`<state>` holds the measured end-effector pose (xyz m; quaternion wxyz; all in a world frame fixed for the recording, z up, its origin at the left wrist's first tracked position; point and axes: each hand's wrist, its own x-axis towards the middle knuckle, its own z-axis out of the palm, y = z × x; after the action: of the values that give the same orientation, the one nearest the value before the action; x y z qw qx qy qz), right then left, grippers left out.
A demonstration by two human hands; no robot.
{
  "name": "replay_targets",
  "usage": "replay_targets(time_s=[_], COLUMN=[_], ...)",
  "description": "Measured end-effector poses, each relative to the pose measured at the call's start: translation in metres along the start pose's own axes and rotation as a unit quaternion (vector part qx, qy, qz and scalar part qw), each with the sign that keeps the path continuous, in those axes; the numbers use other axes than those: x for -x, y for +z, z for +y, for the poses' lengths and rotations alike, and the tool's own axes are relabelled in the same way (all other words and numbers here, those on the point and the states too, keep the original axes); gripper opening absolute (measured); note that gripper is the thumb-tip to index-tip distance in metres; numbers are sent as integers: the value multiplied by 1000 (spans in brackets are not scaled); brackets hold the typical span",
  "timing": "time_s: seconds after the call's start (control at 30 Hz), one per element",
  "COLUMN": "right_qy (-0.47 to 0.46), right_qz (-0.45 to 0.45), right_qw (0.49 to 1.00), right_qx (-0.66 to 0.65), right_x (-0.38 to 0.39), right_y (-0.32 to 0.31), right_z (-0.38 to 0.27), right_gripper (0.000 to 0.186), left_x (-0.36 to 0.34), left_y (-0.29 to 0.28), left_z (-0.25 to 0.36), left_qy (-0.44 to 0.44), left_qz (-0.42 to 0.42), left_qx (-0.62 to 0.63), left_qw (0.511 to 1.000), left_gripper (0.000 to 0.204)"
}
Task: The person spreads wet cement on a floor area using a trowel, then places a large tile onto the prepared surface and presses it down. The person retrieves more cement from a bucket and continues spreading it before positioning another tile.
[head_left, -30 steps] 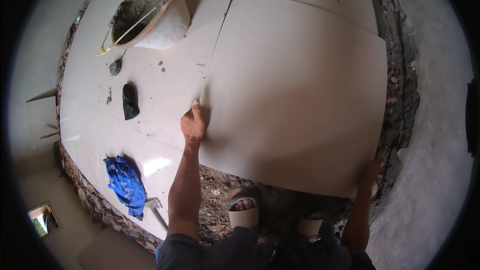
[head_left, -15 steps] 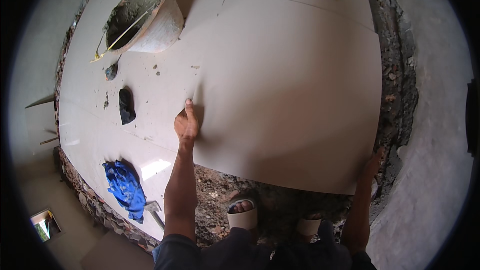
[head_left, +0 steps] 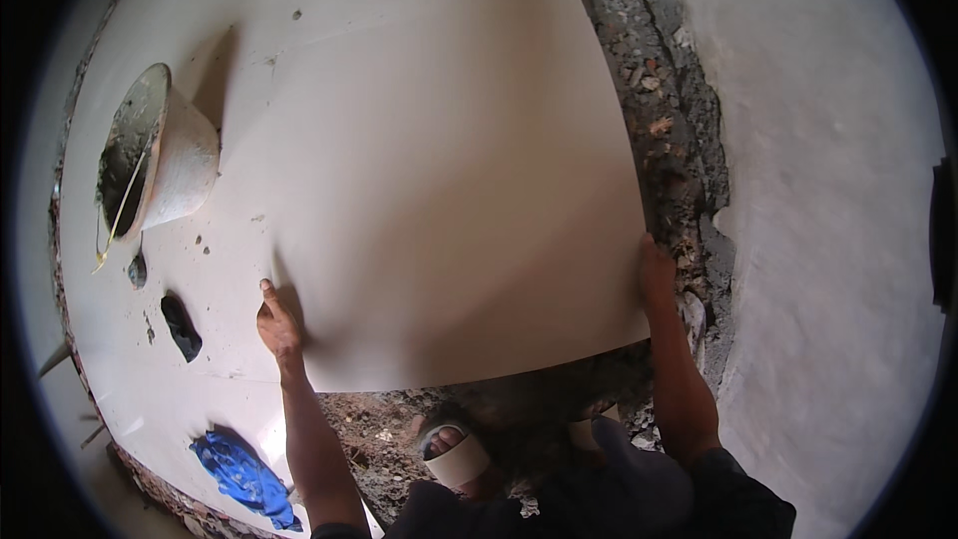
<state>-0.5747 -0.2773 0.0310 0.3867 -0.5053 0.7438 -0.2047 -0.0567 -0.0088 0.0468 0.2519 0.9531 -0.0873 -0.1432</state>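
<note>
A large pale floor tile (head_left: 469, 210) lies in front of me, its near edge over the rough ground. My left hand (head_left: 278, 325) is closed at the tile's left edge, thumb stretched out on the near side and the other fingers folded. My right hand (head_left: 657, 274) grips the right edge, a little up from the near corner. Its fingers are partly hidden by the tile and shadow.
To the left stand a mortar bucket (head_left: 188, 162), a small dark lump (head_left: 138, 269), a black object (head_left: 181, 328) and a blue cloth (head_left: 242, 479). A rubble-filled gap (head_left: 661, 125) runs between tile and grey wall (head_left: 818, 210). My sandalled foot (head_left: 456, 454) stands on broken ground.
The view has swung, so the bucket and cloth sit farther left. My right hand has moved from near the tile's near corner farther up its right edge. My left hand stays at the left edge.
</note>
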Motion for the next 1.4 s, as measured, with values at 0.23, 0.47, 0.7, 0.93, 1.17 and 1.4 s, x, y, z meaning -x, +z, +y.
replay_targets(time_s=[0.23, 0.47, 0.7, 0.93, 1.17, 1.4], right_qy=[-54, -157, -477, -560, -551, -607], right_qz=[76, 5, -53, -25, -30, -43], right_qw=[986, 950, 789, 732, 720, 720], right_qx=[136, 270, 384, 388, 420, 334], right_x=[-6, -11, -13, 4, 41, -42], right_y=[0, -18, 124, 244, 279, 290], right_z=[-4, -77, -158, -196, -220, -252], right_gripper=[56, 46, 50, 69, 67, 55], left_x=[14, -22, -30, -30, -36, -48], left_y=[8, -52, 52, 76, 72, 127], left_z=[9, 45, 70, 80, 91, 204], left_qy=[117, 297, 222, 194, 167, 385], left_qz=[53, 279, 77, 58, 42, -25], left_qx=[-7, -129, -211, -258, -218, -170], left_qw=[992, 904, 949, 945, 961, 907], left_gripper=[65, 46, 84, 95, 91, 70])
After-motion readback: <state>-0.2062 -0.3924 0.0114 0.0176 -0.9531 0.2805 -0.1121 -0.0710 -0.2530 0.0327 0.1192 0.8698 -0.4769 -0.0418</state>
